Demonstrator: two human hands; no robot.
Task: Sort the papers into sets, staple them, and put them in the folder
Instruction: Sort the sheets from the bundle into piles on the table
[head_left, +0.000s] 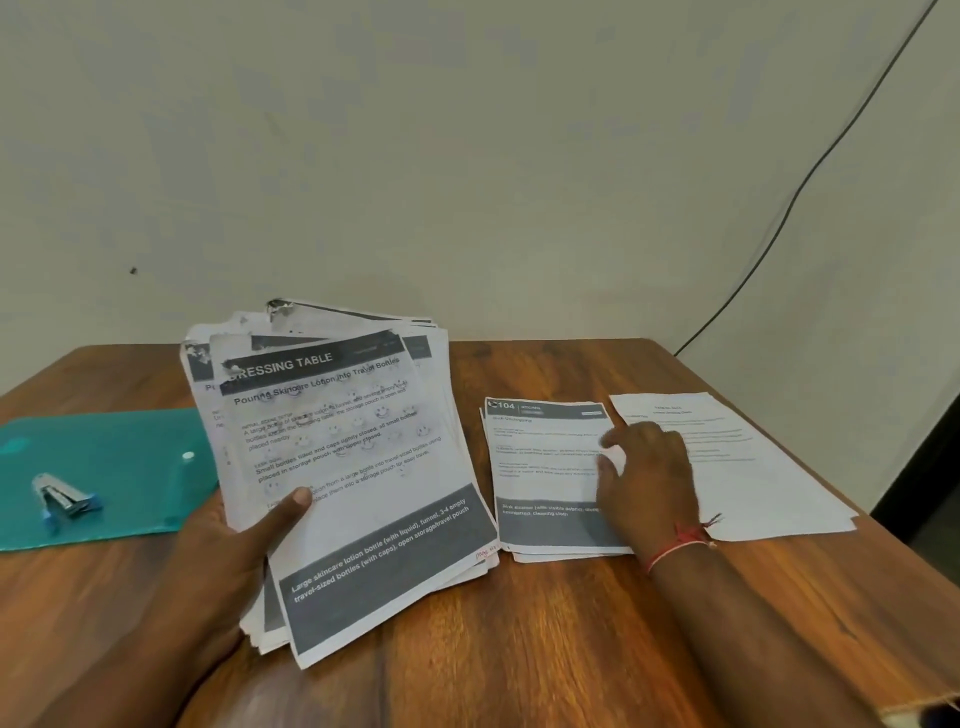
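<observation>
Head view.
- Grip: the left hand (244, 540) is clamping the thick stack of black-and-white printed papers (363, 467) at its lower left edge. The thumb is lying across the top sheet and the fingers are hidden underneath. The stack's far end is tilting up off the brown wooden table (519, 639).
- The right hand (647, 480) is holding nothing. Its fingers are loosely spread and pressing flat on the small pile of printed sheets headed 104 (540, 467).
- A second pile of plain white text sheets (763, 478) is lying just right of that one.
- At far left, the small silver-and-blue stapler (65, 501) is sitting on the flat teal plastic folder (119, 447).

Handling, as I judge it:
- The stack is looking heavy for one hand, yet limp. Its sheets are fanning askew and its corners are curling, so loose pages are likely to slide.
- The best hold for one page is probably the free right edge or lower corner, peeled up between thumb and fingertip.
- The sorted piles are light and probably skid on smooth wood, so flat pressure suits them.
</observation>
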